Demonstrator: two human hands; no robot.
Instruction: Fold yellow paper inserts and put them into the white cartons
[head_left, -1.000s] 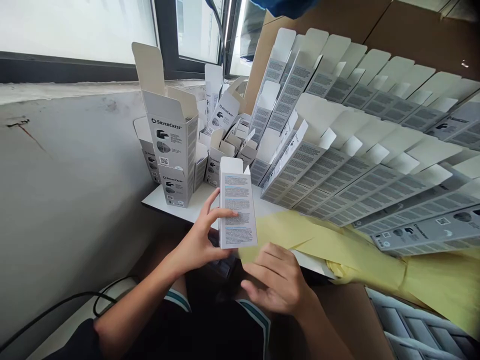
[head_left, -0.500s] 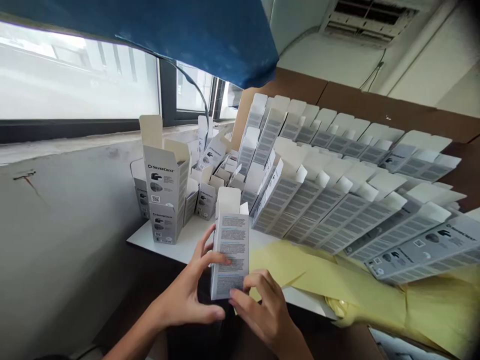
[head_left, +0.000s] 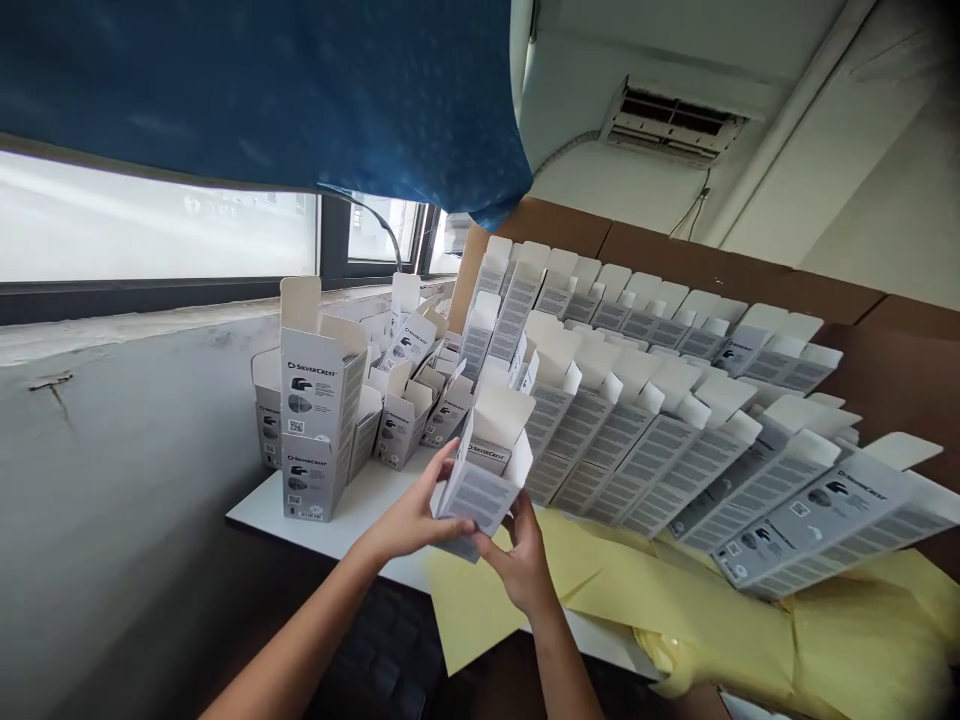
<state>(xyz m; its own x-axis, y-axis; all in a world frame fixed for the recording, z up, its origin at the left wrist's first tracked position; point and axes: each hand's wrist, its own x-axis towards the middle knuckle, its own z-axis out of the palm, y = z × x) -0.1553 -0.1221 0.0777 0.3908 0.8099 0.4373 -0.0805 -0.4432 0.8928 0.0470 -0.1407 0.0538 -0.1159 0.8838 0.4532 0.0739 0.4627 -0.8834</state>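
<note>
Between my two hands is a grey and white carton (head_left: 480, 495), tilted, its top flaps open and its mouth facing up toward me. Inside it shows a smaller printed piece (head_left: 487, 455) with SilverCrest lettering. My left hand (head_left: 424, 510) grips the carton's left side, thumb across the front near its lower edge. Closed around the lower right side is my right hand (head_left: 517, 555), its thumb at the bottom front and its fingers partly hidden behind. Just left of the held carton, several similar open cartons (head_left: 405, 425) stand on the white table (head_left: 262, 510).
Long rows of open-flapped cartons (head_left: 622, 430) fill the table's right and back. Two cartons (head_left: 311, 400) stand stacked at the left, near the wall and window. Yellow paper (head_left: 622, 590) lies along the front edge. Blue cloth (head_left: 300, 90) hangs overhead.
The carton has been lifted and tipped, so its open mouth and contents now show. Both hands have closed onto its sides; before, the left was spread beside it. The camera view has tilted up.
</note>
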